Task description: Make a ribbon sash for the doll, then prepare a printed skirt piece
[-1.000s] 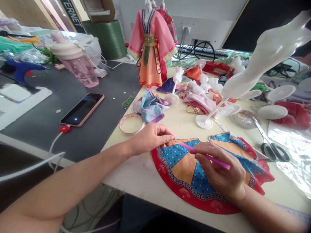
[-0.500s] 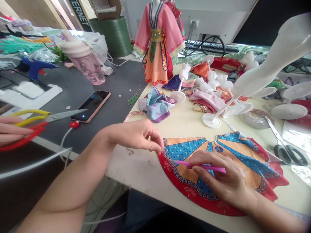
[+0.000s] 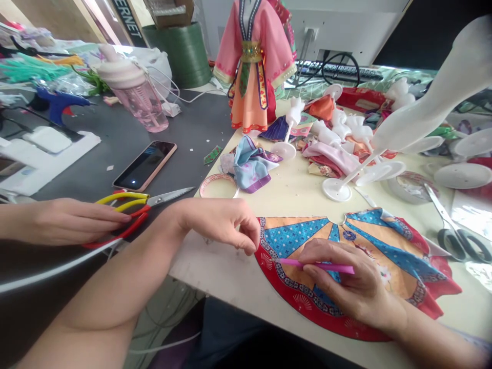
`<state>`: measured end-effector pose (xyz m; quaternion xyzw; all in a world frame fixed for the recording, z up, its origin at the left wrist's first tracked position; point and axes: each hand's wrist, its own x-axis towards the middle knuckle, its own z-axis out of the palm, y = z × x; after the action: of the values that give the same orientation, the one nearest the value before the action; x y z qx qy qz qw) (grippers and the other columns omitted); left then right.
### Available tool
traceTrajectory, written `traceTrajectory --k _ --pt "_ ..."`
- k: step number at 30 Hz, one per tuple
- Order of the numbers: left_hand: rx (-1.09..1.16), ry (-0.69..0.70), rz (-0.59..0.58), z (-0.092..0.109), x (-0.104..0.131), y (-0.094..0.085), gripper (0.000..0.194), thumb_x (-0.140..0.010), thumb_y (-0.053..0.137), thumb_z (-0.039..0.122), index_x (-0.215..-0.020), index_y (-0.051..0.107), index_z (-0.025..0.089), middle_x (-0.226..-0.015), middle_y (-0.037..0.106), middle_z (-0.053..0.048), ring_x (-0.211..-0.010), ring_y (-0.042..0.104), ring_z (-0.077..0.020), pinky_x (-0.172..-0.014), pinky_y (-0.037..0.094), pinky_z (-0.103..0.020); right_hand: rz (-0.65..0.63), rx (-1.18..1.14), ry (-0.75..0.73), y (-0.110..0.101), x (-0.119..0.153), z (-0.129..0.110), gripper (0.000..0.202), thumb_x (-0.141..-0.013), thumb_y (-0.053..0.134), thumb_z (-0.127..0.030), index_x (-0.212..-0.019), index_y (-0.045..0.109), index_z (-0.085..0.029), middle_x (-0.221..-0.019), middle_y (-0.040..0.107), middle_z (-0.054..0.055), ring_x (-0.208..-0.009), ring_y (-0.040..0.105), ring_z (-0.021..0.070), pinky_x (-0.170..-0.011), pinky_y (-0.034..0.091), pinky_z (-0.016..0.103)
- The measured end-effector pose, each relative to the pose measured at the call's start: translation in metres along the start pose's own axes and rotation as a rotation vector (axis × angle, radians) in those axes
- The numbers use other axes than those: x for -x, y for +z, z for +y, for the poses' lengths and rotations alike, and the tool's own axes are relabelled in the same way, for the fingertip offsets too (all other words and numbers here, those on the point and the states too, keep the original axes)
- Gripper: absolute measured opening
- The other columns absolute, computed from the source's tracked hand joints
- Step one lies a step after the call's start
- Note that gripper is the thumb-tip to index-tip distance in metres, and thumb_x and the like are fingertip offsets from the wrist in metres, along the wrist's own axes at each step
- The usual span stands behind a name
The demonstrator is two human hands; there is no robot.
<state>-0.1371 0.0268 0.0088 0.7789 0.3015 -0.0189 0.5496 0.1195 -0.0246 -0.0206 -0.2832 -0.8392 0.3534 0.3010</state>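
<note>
A fan-shaped piece of printed fabric (image 3: 280,238), with blue and orange panels and a red border, lies on the cream tabletop in front of me. My right hand (image 3: 349,287) holds a pink pen-like stick (image 3: 290,262) between thumb and fingers. Its thin tip points left, at the patterned band beside the red border. My left hand (image 3: 223,223) is bent at the wrist, its thumb and fingers pinched together at the fabric's left edge. What lies between those fingertips is hidden. The fabric's right side is rumpled.
At left, another person's hand (image 3: 65,220) holds red-and-yellow-handled scissors (image 3: 169,196) near my left forearm. Around stand a phone (image 3: 146,164), tape roll (image 3: 218,185), pink bottle (image 3: 134,97), dressed doll form (image 3: 249,72), white mannequin leg (image 3: 426,110) and black-handled scissors (image 3: 449,230).
The other person's hand has carried the scissors rightward, closer to my left forearm. The pink stick's tip has shifted slightly down and left. My left hand has barely moved.
</note>
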Motion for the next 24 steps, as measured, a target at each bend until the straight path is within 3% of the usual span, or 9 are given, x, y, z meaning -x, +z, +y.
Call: traceTrajectory --k 6,24 --pt "-0.003 0.014 -0.01 -0.0014 -0.0025 0.0022 0.015 -0.081 0.058 0.017 -0.086 0.072 0.018 -0.077 0.071 -0.004 -0.067 0.063 -0.0115 -0.057 0.043 -0.018 -0.05 0.041 -0.062 0.0 0.0013 0.0019 0.015 -0.087 0.051 -0.013 -0.093 0.063 -0.018 -0.069 0.064 0.003 -0.065 0.061 0.0131 -0.06 0.052 0.027" --pt "-0.041 -0.017 -0.002 -0.0004 -0.0049 0.0042 0.013 -0.08 0.059 0.019 -0.084 0.071 0.016 -0.073 0.068 -0.001 -0.065 0.059 -0.0095 -0.056 0.042 -0.016 -0.045 0.033 -0.13 0.0042 0.0008 0.0057 0.018 -0.086 0.052 -0.01 -0.099 0.061 -0.018 -0.074 0.065 0.004 -0.068 0.061 0.0138 -0.059 0.051 0.028"
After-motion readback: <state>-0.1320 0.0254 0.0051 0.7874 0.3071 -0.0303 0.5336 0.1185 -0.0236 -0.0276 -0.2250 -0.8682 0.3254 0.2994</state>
